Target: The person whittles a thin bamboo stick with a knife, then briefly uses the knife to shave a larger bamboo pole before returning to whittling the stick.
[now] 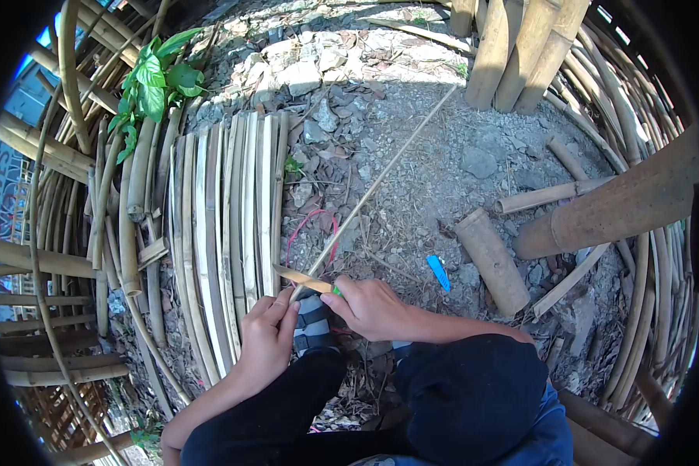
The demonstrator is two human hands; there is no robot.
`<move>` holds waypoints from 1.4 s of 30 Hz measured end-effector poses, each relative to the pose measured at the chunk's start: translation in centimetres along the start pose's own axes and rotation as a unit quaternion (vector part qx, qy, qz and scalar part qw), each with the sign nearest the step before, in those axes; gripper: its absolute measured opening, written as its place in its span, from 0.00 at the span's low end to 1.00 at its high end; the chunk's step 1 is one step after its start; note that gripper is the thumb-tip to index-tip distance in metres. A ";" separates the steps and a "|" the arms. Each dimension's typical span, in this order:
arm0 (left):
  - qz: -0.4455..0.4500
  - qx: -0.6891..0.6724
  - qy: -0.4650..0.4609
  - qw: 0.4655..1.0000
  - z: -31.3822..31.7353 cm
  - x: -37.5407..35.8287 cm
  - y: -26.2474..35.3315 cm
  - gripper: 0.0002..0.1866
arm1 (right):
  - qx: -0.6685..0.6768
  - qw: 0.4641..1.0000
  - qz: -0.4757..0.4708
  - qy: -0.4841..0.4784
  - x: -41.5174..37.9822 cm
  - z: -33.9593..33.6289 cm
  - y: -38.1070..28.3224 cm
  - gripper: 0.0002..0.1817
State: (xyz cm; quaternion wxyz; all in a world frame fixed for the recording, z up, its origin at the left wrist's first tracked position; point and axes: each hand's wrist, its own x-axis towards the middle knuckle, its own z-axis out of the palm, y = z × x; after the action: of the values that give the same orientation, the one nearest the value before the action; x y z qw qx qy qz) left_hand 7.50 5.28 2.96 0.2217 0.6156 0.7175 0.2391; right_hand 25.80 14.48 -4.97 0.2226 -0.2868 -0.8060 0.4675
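A long thin bamboo strip (pixel 380 180) runs from my lap area up and right across the ground. My left hand (pixel 268 330) is closed round its near end. In my right hand (pixel 369 308) is a knife (pixel 307 279) with a green handle, held by closed fingers; its blade lies across the strip just beyond my left hand. To the left, split bamboo slats (pixel 229 225) lie side by side on the ground. A blue object (pixel 438 272) rests on the dirt to the right of my right hand.
A short bamboo tube (pixel 493 262) lies at right, near a thick bamboo pole (pixel 610 202). Upright bamboo posts (pixel 512 54) stand at the back. Bamboo poles and a leafy plant (pixel 155 78) are at left. Pink string (pixel 335 233) lies beyond my hands.
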 end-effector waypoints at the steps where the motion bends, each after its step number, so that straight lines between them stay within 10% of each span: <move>1: 0.000 0.002 0.001 1.000 0.0 -0.1 -0.1 0.14 | -0.019 1.000 0.000 0.014 0.0 0.3 0.0 0.23; 26: -0.005 0.006 0.015 1.000 0.2 -0.6 -1.4 0.12 | -0.206 0.956 0.131 0.163 3.5 -8.1 9.4 0.27; 31: 0.000 0.017 -0.015 1.000 -0.1 -0.3 -0.7 0.14 | -0.146 0.987 0.013 0.067 1.0 -3.6 3.6 0.25; 42: -0.014 -0.014 -0.006 1.000 -0.2 -0.7 -1.1 0.12 | -0.154 0.977 0.108 0.099 2.3 -7.4 6.9 0.29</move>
State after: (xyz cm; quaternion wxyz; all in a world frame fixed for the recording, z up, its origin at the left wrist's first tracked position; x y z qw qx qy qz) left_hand 6.60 4.40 2.47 0.2380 0.6037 0.7214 0.2418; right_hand 30.48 23.41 -7.39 0.2027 -0.4476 -0.8067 0.3284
